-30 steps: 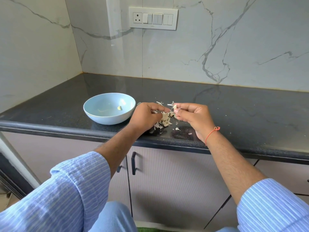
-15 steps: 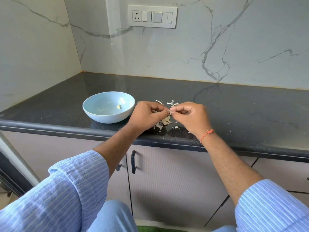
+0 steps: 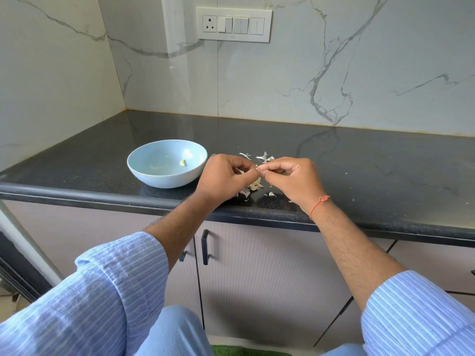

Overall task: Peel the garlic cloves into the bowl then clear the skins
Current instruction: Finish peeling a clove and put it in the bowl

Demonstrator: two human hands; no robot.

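White marble-look wall panels with grey veins stand behind a dark speckled stone countertop (image 3: 359,160), and a white switch plate (image 3: 234,24) with one socket is set in the wall above it. On the left part of the counter, close to its rounded front edge, sits a pale blue bowl (image 3: 144,173). One peeled garlic clove (image 3: 182,163) lies on the bottom of the bowl, right of centre.

Just right of the bowl, the left hand (image 3: 222,178) is curled, its thumb and fingertips pinching a small garlic clove (image 3: 257,169) at the point where both hands meet. Little of that clove shows between the fingertips, so how much skin is on it cannot be told. Below and behind the hands, papery garlic skins (image 3: 253,187) lie scattered on the counter, with a few more flakes beyond the fingers. The right hand (image 3: 293,179) is curled too, its thumb and forefinger pinching the same clove from the other side, above the heap of skins. An orange thread band (image 3: 318,202) circles the right wrist. Both forearms come out of rolled blue striped sleeves (image 3: 115,286). Under the counter run pale cabinet doors (image 3: 270,273) with a dark vertical handle (image 3: 204,246).
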